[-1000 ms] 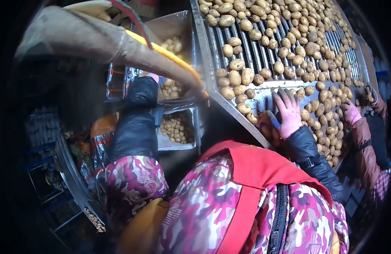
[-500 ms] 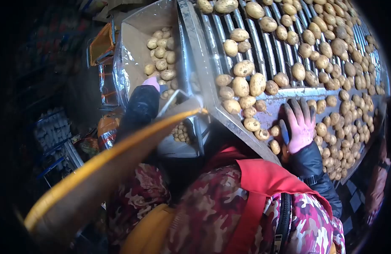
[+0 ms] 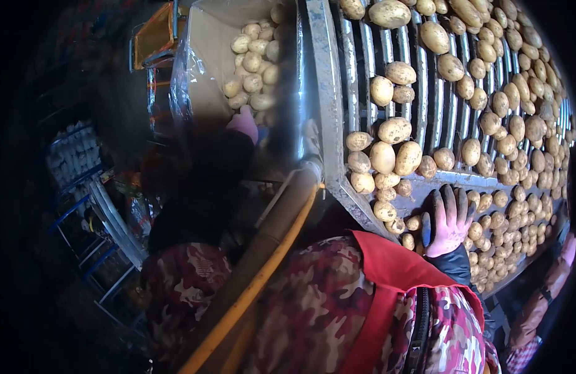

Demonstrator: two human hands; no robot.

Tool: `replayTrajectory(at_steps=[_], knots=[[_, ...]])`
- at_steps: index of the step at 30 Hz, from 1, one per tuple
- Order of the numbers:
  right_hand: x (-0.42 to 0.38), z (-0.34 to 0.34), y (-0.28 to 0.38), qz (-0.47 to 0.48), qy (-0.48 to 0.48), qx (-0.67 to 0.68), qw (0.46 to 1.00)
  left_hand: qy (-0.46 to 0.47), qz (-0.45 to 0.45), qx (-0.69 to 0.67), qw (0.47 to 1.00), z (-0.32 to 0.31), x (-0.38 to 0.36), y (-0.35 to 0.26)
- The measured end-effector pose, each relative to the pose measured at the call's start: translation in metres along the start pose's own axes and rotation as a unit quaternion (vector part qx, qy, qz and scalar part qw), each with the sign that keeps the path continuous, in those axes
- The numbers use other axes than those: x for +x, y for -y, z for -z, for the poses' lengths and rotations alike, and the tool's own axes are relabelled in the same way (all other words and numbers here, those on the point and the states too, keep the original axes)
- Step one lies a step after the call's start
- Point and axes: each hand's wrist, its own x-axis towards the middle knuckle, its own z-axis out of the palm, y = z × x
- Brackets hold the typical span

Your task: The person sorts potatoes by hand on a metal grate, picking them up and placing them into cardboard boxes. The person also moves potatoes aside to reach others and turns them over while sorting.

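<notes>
My left hand (image 3: 245, 124), in a pink glove, reaches into a box (image 3: 208, 68) lined with clear plastic, at the edge of the potatoes (image 3: 252, 83) in it. Its fingers are mostly hidden, and what they hold, if anything, cannot be made out. On the metal tray below the rollers, my right hand (image 3: 448, 221), in a pink glove with dark fingertips, lies palm down with its fingers spread. It holds nothing. Small potatoes (image 3: 484, 227) are beside it, and a group of larger potatoes (image 3: 382, 157) rests to its upper left.
A roller table (image 3: 436, 106) carries many potatoes at the upper right. Its metal frame (image 3: 328, 93) stands beside the box. A yellow-edged strip (image 3: 263, 268) crosses the front. Another person's arm (image 3: 540, 305) is at the lower right. An orange crate (image 3: 156, 37) and racks stand left.
The view has shifted, so the box and rollers appear farther right. The yellow-edged strip now stands more steeply. More of the other person's arm shows. My right hand is still spread.
</notes>
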Motion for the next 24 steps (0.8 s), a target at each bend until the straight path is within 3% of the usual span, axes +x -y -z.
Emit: replayTrajectory(at_steps=[5,11,14,24], knots=[[-0.003,-0.004,-0.001,0.001,0.003,-0.002,1.000,0.004,0.066,0.003,0.998,-0.026,0.001,-0.002],[-0.003,-0.003,0.001,-0.005,0.012,0.000,1.000,-0.033,0.057,-0.048,0.997,-0.031,-0.015,0.002],[-0.002,-0.004,0.001,-0.004,0.002,0.002,1.000,0.014,0.063,-0.066,0.996,-0.018,-0.017,-0.002],[0.000,-0.001,0.004,-0.017,-0.008,0.010,1.000,0.032,0.044,-0.062,0.997,-0.022,-0.002,0.007]])
